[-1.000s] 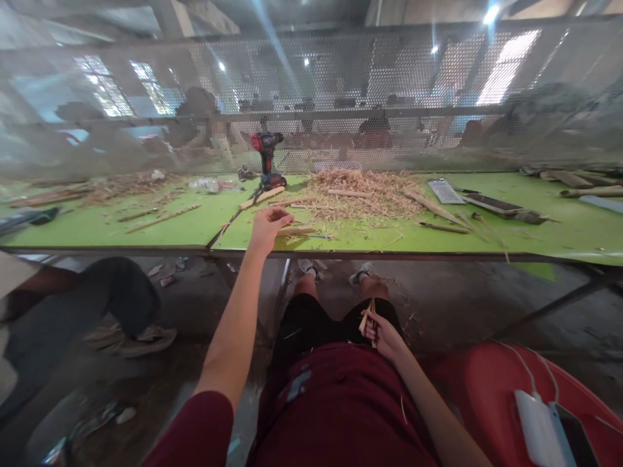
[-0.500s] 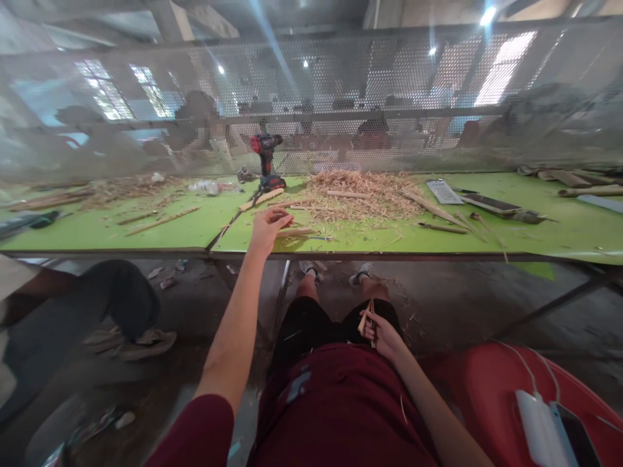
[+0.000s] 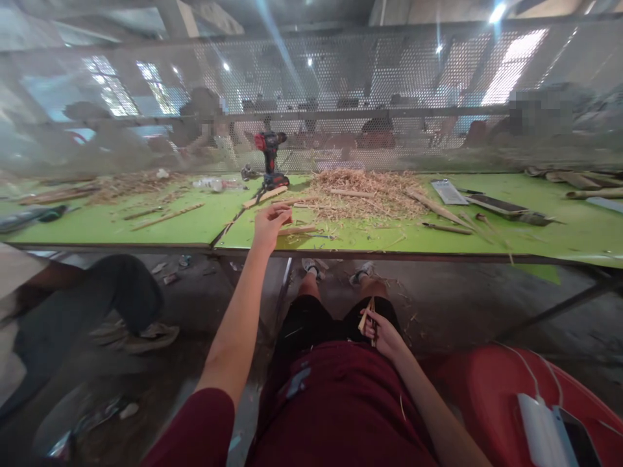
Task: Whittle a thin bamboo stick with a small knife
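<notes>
Over the front of the green table [image 3: 350,244], my left hand [image 3: 270,226] hovers with fingers bent and the thumb a little apart. Nothing shows between its fingers. A flat wooden strip [image 3: 299,229] lies just right of it, beside a thin blue item [image 3: 324,237]. Low over my lap, my right hand [image 3: 382,329] is closed round a few narrow wooden strips [image 3: 368,318] that stand upright. The lower ends of these strips are partly hidden by the fingers.
A heap of wood shavings [image 3: 365,188] covers the table's middle. A red and black cordless drill [image 3: 270,159] stands behind my left hand. Dark tools lie right, near a phone-like slab [image 3: 496,204]. Someone sits at left [image 3: 121,292]. A power bank [image 3: 538,428] rests on a red stool [image 3: 467,383].
The view has shifted slightly, so the table's things sit a little further right. My left hand's fingers have moved only slightly; my right hand keeps its hold on the strips.
</notes>
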Demonstrator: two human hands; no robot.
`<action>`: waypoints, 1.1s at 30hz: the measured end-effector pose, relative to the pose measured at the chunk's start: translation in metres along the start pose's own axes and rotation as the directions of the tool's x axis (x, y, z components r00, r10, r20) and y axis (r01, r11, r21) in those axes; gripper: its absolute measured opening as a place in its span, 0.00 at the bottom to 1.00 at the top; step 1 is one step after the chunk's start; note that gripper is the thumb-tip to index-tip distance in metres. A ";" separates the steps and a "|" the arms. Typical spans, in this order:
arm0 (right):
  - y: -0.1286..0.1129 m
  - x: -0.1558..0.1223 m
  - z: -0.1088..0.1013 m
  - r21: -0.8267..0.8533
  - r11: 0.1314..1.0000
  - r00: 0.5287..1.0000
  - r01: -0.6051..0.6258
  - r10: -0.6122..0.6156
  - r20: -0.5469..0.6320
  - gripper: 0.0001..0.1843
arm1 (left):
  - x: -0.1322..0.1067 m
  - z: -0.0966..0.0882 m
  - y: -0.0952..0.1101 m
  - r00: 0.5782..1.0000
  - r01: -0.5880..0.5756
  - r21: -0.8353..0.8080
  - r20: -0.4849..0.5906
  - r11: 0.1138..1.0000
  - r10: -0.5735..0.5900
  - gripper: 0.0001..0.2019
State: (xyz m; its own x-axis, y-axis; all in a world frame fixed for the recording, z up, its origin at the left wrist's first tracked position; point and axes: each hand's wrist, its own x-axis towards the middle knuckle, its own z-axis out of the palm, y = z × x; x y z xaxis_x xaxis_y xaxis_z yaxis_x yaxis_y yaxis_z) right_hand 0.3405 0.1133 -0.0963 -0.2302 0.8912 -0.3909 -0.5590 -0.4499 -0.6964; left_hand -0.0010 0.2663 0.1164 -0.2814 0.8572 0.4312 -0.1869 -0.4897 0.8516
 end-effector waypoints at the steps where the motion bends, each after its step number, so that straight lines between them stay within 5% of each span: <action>1: 0.000 0.000 -0.001 0.001 1.000 1.000 0.005 -0.005 -0.001 0.15 | 0.000 0.000 0.000 1.000 0.004 -0.003 0.004 1.000 -0.004 0.14; 33: 0.002 0.002 -0.002 0.001 1.000 0.999 -0.008 0.008 -0.038 0.17 | -0.003 -0.004 -0.002 0.999 0.011 0.037 0.047 0.999 -0.013 0.14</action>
State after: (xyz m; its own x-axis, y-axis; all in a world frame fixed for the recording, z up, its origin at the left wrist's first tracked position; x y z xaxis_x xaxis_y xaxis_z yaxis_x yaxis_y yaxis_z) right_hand 0.3402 0.1141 -0.0999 -0.2040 0.8847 -0.4192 -0.5577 -0.4569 -0.6930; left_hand -0.0039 0.2645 0.1121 -0.2349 0.8699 0.4338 -0.1550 -0.4741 0.8668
